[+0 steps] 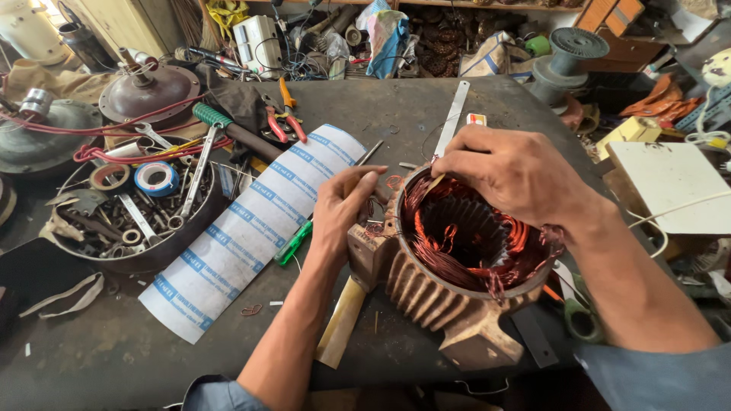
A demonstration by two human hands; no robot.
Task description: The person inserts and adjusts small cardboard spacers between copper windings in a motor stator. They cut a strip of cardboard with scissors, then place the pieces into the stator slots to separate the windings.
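Forearms in rolled blue sleeves enter from the lower edge and meet over a motor housing (457,304) that sits on the dark workbench (396,114), just right of centre. Its ribbed cast body lies tilted, open end up, showing copper windings (464,228) packed into the slots of the core.

Right hand (510,175): arched over the far rim of the housing, fingers bent down onto the windings; whether the fingertips pinch a wire or only press on it cannot be told. Left hand (343,209): curled against the near left rim, thumb and fingers closed around what looks like a thin stick or strip; its exact hold is partly hidden.

Handling, as a judgement: the housing looks heavy and rigid, best gripped by the ribbed outer shell or the square foot (476,346), never by the coils. The copper strands appear thin, springy and easily kinked or scraped, so they call for light fingertip pressure.

Beside the left hand lie a long white sheet with blue printing (244,236) and a green marker (293,243). Further left, a round tray of spanners and tape rolls (145,205); pliers with red handles (285,122) lie behind.
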